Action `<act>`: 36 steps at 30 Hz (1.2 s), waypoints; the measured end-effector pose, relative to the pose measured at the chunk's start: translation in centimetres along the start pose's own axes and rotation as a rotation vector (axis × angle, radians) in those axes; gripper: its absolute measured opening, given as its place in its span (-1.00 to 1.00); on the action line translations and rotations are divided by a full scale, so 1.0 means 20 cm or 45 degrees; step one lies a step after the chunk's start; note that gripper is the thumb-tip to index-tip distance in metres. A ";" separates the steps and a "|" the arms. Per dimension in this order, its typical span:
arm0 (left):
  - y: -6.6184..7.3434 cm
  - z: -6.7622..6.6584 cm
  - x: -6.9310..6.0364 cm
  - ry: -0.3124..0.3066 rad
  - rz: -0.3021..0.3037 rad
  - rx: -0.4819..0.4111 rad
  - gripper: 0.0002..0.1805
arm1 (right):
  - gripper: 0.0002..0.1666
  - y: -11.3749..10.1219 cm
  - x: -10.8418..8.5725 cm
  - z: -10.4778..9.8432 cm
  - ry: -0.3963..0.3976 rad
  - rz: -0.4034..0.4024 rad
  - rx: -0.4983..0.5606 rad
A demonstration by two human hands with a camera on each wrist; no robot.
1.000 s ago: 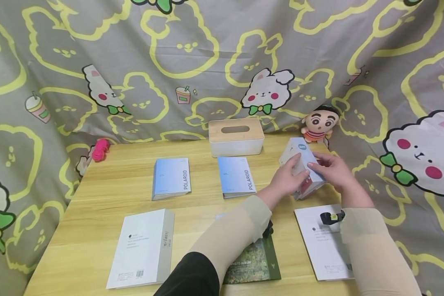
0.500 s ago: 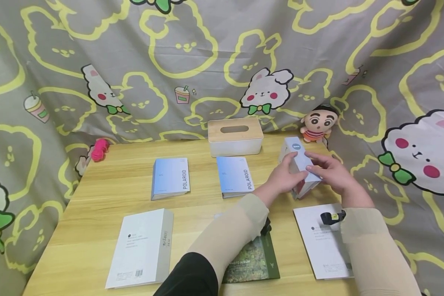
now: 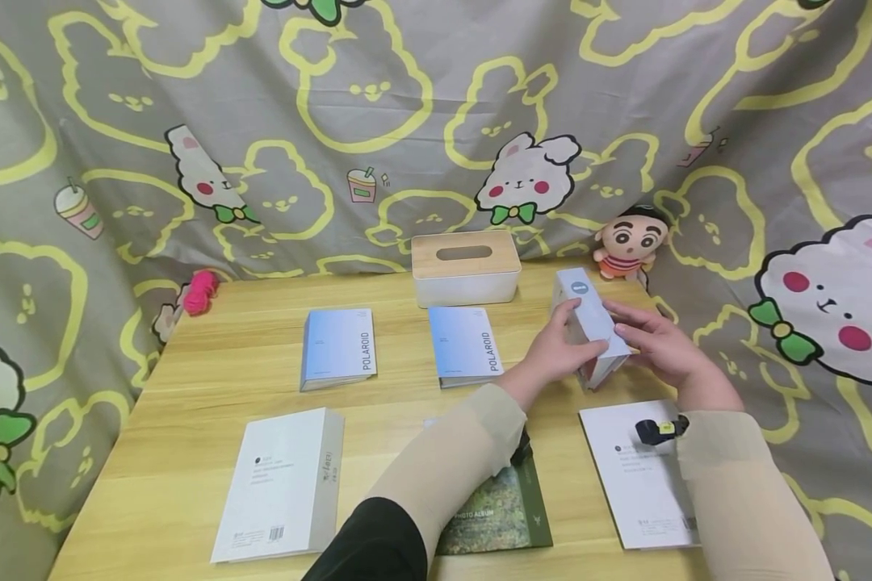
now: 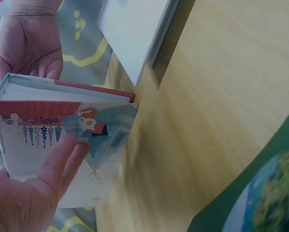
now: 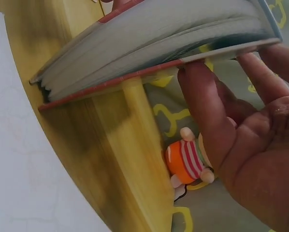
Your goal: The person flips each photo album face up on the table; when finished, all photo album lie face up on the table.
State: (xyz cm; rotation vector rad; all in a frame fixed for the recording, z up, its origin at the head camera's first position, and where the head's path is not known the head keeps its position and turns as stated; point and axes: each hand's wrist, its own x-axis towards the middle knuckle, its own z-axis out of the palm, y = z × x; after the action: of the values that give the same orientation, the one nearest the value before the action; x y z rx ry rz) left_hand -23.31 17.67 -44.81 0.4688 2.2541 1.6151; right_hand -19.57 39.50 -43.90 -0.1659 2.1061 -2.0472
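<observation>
A light blue album (image 3: 589, 311) stands spine up at the right rear of the table, its covers slightly parted below. My left hand (image 3: 552, 351) holds it from the left, thumb on the spine; in the left wrist view, fingers (image 4: 60, 166) lie against the illustrated cover (image 4: 38, 130). On the other side my right hand (image 3: 661, 347) touches it with spread, loosely bent fingers. The right wrist view shows these fingers (image 5: 202, 96) against the cover beside the page block (image 5: 149, 43).
Two blue POLAROID albums (image 3: 337, 343) (image 3: 465, 345) lie left of my hands. Nearer are a thick white album (image 3: 279, 484), a green photo album (image 3: 494, 516) under my left forearm and a white one (image 3: 639, 476) partly under the right. Behind stand a tissue box (image 3: 467, 286) and a doll (image 3: 628, 242).
The held album has shifted a little left and its spine has turned slightly. Both hands remain at its sides; the right fingers are spread a little wider.
</observation>
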 end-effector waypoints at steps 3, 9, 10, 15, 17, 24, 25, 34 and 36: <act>-0.01 0.01 0.00 0.011 -0.016 -0.026 -0.09 | -0.46 0.01 0.00 -0.01 -0.075 -0.015 0.078; -0.02 0.01 -0.01 0.016 0.000 -0.079 -0.09 | -0.48 0.03 0.01 -0.05 -0.174 0.088 0.084; -0.02 0.01 -0.01 0.017 0.000 -0.086 -0.09 | -0.49 0.04 0.01 -0.05 -0.176 0.132 0.067; -0.03 -0.01 -0.01 -0.015 -0.051 -0.180 -0.07 | -0.59 0.05 0.02 -0.07 -0.159 0.346 -0.080; -0.03 -0.01 -0.01 -0.026 -0.085 -0.238 -0.06 | -0.54 0.05 0.03 -0.07 -0.154 0.388 -0.145; -0.07 -0.01 -0.01 -0.007 -0.128 -0.278 0.04 | -0.13 0.06 0.06 -0.05 -0.132 0.447 -0.390; -0.07 -0.01 -0.01 -0.003 -0.134 -0.260 0.05 | -0.12 0.07 0.06 -0.05 -0.130 0.451 -0.421; -0.07 -0.01 0.00 0.016 -0.215 -0.068 0.06 | -0.03 0.04 0.09 -0.04 -0.078 0.519 -0.600; -0.06 -0.01 0.01 0.030 -0.220 -0.015 0.05 | -0.02 0.03 0.09 -0.03 -0.074 0.516 -0.653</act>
State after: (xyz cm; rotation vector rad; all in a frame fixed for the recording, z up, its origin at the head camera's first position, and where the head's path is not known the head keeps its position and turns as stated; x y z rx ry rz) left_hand -23.58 17.23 -46.02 0.2456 2.2331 1.5530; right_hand -21.42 39.72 -44.64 0.1200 2.3478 -1.2452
